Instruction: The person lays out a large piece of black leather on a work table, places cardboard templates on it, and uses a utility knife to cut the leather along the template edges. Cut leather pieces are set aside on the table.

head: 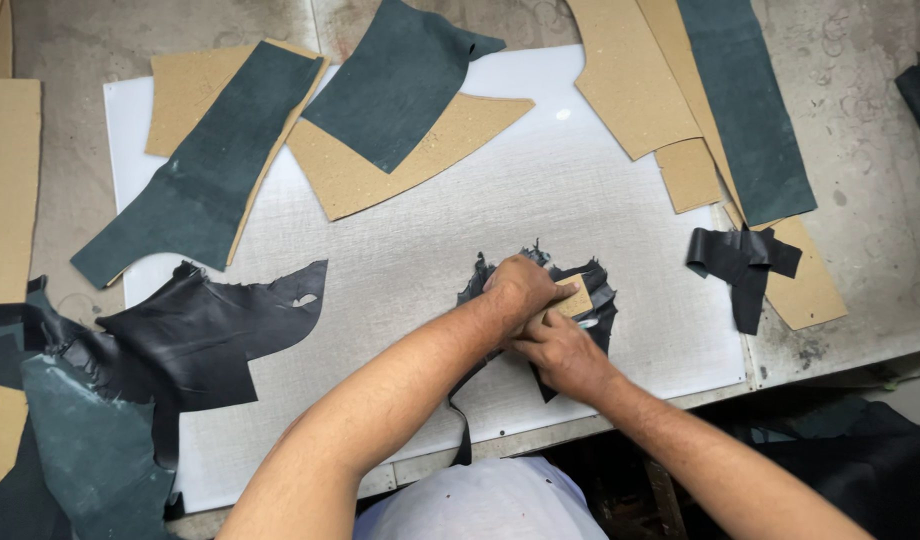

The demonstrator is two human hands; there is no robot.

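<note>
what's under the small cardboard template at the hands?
The cardboard template lies on a black leather scrap, itself on the white cutting board. Left hand and right hand cover most of both.

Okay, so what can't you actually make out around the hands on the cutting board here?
Head view:
- Tool in the right hand: only a small light tip shows; the fingers hide the rest.
- Small cardboard pattern: mostly covered by the left hand.
- Black leather scrap: outline hidden under both hands.
- Cutting board: near edge hidden by arms.

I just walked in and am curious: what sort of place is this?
Probably a leather-cutting workshop. Cardboard patterns lie with dark leather pieces on a scored white cutting board, and the left hand presses a small pattern on black leather while the right hand cuts.
</note>
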